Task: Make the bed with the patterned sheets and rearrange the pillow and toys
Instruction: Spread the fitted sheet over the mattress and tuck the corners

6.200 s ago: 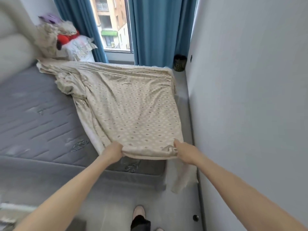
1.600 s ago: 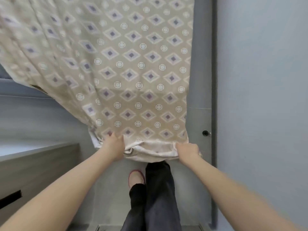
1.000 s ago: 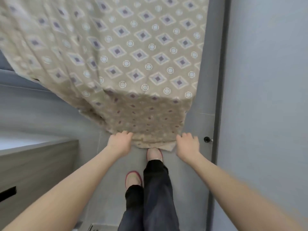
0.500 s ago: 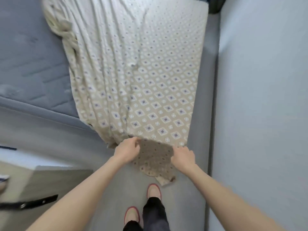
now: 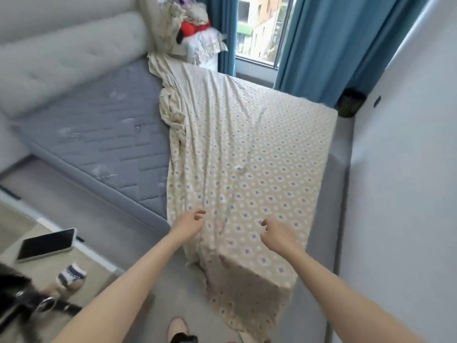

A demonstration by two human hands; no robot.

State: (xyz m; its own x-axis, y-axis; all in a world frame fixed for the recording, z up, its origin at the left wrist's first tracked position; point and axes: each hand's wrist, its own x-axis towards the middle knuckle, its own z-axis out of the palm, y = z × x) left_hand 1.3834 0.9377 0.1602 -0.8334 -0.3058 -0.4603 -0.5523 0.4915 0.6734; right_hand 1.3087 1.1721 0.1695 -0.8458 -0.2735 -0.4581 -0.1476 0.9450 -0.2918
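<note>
A beige patterned sheet (image 5: 249,154) covers the right half of the grey mattress (image 5: 103,129) and hangs over the foot end towards the floor. Its left edge is bunched in folds along the middle of the bed. My left hand (image 5: 190,222) hovers over the sheet near the foot edge, fingers loosely curled, holding nothing. My right hand (image 5: 277,231) hovers just to the right, also loosely curled and empty. A pillow (image 5: 205,45) and a red soft toy (image 5: 189,28) are piled with bedding at the head corner by the window.
A padded headboard (image 5: 61,53) runs along the left. Blue curtains (image 5: 329,40) frame the window; a dark basket (image 5: 351,106) stands in the far right corner. A wall closes the right side. At lower left, a surface holds a phone (image 5: 45,245), a small striped object (image 5: 71,273) and a black strap.
Both hands have let go of the sheet's foot edge, which now drapes over the end of the mattress. The view has lifted from the floor up to the whole bed.
</note>
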